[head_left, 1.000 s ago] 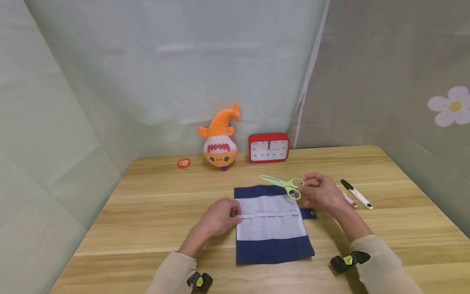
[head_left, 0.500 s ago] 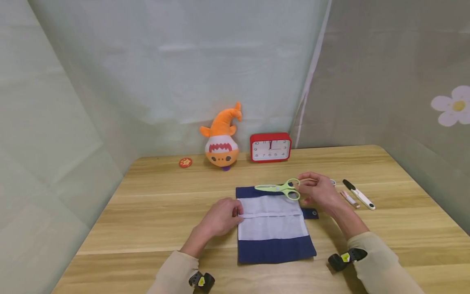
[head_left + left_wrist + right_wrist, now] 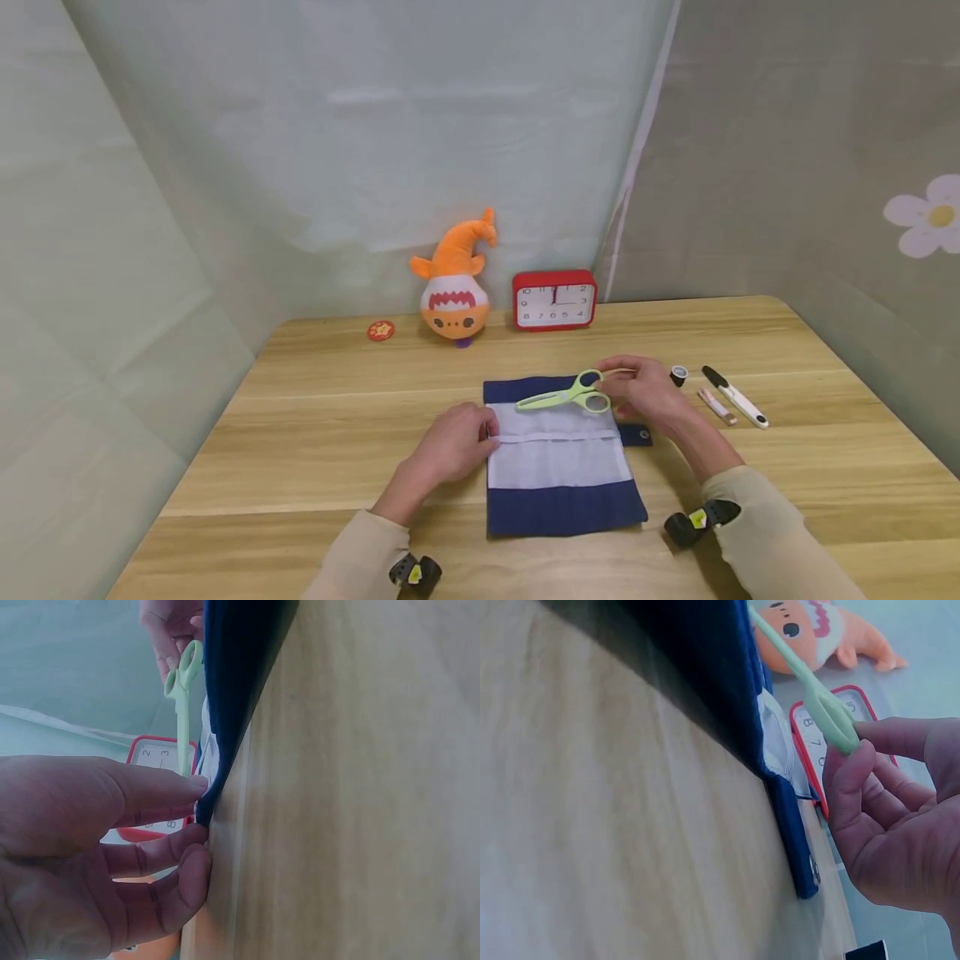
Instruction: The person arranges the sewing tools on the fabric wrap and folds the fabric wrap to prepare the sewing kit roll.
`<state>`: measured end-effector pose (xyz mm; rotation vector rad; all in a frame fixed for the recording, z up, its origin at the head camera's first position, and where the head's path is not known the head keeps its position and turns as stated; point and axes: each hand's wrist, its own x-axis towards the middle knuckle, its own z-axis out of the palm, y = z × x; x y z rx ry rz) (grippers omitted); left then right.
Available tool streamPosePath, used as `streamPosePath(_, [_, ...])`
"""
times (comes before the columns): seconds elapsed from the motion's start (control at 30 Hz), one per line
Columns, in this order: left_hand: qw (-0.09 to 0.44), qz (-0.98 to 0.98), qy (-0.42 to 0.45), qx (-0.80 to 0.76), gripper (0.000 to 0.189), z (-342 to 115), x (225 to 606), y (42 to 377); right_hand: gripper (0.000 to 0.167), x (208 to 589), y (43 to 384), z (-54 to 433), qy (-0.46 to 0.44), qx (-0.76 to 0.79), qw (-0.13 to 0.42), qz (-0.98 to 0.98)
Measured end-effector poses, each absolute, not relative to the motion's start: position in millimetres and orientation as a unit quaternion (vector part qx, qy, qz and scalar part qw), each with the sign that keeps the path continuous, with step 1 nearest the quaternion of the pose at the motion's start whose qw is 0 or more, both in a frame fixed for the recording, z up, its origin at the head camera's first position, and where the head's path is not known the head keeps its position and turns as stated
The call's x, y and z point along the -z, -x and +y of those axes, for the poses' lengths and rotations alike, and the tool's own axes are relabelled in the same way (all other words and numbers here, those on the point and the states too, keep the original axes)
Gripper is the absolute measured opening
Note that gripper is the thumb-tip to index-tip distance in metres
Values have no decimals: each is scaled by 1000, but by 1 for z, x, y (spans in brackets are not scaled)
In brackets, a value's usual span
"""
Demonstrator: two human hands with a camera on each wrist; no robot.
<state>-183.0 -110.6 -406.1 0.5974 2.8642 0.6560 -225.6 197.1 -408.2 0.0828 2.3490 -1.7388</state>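
Observation:
A navy fabric organizer [image 3: 562,510] with a white pocketed inside lies spread out on the wooden table, its snap strap [image 3: 635,435] pointing right. My left hand [image 3: 452,442] pinches the organizer's left edge between thumb and fingers, as the left wrist view shows. Over the upper white pocket, light green scissors [image 3: 567,396] are held by my right hand [image 3: 648,393], which pinches one handle loop. Their blades are together and point left. In the right wrist view the scissors [image 3: 825,712] are above the organizer's surface.
Right of my right hand lie a small dark thread spool [image 3: 678,376], a small pink-and-white item [image 3: 717,407] and a black-and-white pen-like tool [image 3: 736,397]. Along the back stand an orange shark plush [image 3: 454,287], a red clock [image 3: 555,302] and a flat red disc [image 3: 381,331].
My right hand has moved slightly left and toward me with the scissors, whose blades have swung down over the white pocket. The spool has come into view. The left hand keeps its place.

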Motion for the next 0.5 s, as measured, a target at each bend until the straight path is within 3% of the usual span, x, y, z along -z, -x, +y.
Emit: streamPosePath(0.5, [67, 952, -209, -212, 8, -113, 406, 183, 47, 405, 236, 181, 11, 565, 134, 814])
